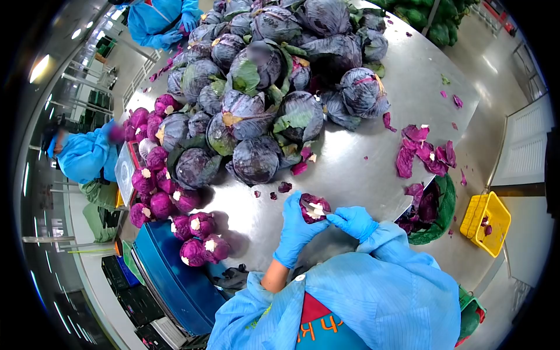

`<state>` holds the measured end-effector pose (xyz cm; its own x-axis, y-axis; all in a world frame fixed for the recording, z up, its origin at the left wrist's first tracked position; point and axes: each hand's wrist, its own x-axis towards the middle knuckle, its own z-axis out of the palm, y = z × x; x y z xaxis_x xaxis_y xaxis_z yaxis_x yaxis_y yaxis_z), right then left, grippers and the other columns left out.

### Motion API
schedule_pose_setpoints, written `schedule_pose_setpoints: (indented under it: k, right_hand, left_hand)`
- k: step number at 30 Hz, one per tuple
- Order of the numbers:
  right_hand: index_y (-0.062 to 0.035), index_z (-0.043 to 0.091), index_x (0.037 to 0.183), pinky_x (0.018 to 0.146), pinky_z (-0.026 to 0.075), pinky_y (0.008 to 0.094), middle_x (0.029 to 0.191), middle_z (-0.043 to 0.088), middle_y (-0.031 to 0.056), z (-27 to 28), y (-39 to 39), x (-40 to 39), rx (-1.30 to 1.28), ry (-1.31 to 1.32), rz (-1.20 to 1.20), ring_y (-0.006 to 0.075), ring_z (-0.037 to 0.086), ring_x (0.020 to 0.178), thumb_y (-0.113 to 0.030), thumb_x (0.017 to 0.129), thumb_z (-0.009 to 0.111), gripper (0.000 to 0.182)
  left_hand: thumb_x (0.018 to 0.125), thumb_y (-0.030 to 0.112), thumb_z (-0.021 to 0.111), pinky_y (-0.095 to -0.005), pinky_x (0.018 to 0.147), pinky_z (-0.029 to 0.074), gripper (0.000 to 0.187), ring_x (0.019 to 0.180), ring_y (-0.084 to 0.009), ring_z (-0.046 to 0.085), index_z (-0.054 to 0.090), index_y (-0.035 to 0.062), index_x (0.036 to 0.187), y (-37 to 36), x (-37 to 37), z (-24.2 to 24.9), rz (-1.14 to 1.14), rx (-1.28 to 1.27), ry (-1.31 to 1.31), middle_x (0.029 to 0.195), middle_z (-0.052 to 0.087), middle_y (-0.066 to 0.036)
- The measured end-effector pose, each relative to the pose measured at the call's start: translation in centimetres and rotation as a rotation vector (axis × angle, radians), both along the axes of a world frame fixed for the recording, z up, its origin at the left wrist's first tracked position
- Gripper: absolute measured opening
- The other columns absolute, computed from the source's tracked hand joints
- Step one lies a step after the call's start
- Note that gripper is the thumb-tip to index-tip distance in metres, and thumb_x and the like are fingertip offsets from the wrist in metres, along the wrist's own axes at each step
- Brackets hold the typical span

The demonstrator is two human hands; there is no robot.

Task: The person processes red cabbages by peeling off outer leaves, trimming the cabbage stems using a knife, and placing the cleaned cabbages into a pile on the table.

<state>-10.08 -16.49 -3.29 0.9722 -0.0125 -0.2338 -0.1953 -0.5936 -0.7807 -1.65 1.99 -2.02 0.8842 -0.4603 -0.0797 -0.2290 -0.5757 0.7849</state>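
Note:
My left hand, in a blue glove, is wrapped round a small purple red cabbage near the table's front edge. The cabbage's pale cut stem end faces up. In my gloved right hand is a knife, its blade against that stem end; the handle is hidden in my fingers. Ahead of my hands lie dark untrimmed red cabbages in a large heap, some with green outer leaves. To the left are several bright purple trimmed cabbages with pale stem ends. Small leaf scraps lie just beyond my left hand.
Purple leaves lie on the metal table to the right. A green basket with leaves stands at its edge, a yellow crate on the floor beyond. Left is a blue bin. Blue-clad co-workers stand left and at the far end.

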Motion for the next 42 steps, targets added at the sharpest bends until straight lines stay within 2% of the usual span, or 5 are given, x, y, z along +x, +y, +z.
schedule_pose_setpoints:
  k: [15,21,27,34,42]
  right_hand:
    - [-0.0092,0.070,0.081,0.067,0.051,0.0424,0.067,0.065,0.0131,0.4,-0.3,4.0,-0.127,0.114,0.132,0.0314,0.064,0.064,-0.060,0.095,0.042,0.059]
    - [-0.0115,0.073,0.086,0.077,0.051,0.0467,0.080,0.069,0.0157,3.1,-0.2,5.3,0.116,0.485,0.054,0.0379,0.065,0.078,-0.067,0.093,0.033,0.069]
    - [-0.0157,0.072,0.092,0.075,0.051,0.0460,0.081,0.069,0.0158,-0.1,-1.1,4.6,-0.075,0.182,0.244,0.0361,0.066,0.077,-0.067,0.093,0.032,0.065]
    - [-0.0115,0.068,0.088,0.070,0.051,0.0454,0.078,0.067,0.0171,-0.5,1.5,3.9,-0.273,0.083,-0.007,0.0355,0.065,0.073,-0.059,0.095,0.039,0.056]
    - [-0.0094,0.066,0.090,0.069,0.051,0.0434,0.080,0.065,0.0157,2.3,0.1,3.5,0.039,-0.101,-0.157,0.0350,0.064,0.076,-0.056,0.087,0.059,0.047]
  left_hand:
    - [0.053,0.045,0.089,-0.0483,0.096,0.044,0.108,0.112,-0.0415,0.052,0.038,-0.0090,0.132,-1.0,0.2,0.1,0.097,0.105,0.084,0.124,0.047,-0.027]
    - [0.054,0.044,0.087,-0.0482,0.095,0.044,0.105,0.111,-0.0416,0.053,0.039,-0.0096,0.131,-1.3,0.7,0.2,0.130,0.117,0.110,0.122,0.050,-0.028]
    - [0.055,0.042,0.087,-0.0475,0.092,0.046,0.101,0.108,-0.0401,0.053,0.041,-0.0083,0.129,-1.3,0.0,-0.7,0.095,0.132,-0.029,0.118,0.051,-0.026]
    - [0.056,0.037,0.088,-0.0448,0.082,0.048,0.069,0.094,-0.0345,0.058,0.055,-0.0005,0.105,-2.0,-0.1,0.8,0.180,0.100,-0.041,0.099,0.058,-0.022]
    - [0.059,0.042,0.086,-0.0498,0.093,0.042,0.101,0.111,-0.0422,0.050,0.037,-0.0083,0.132,-1.9,-1.5,0.4,0.149,0.151,-0.101,0.122,0.046,-0.028]
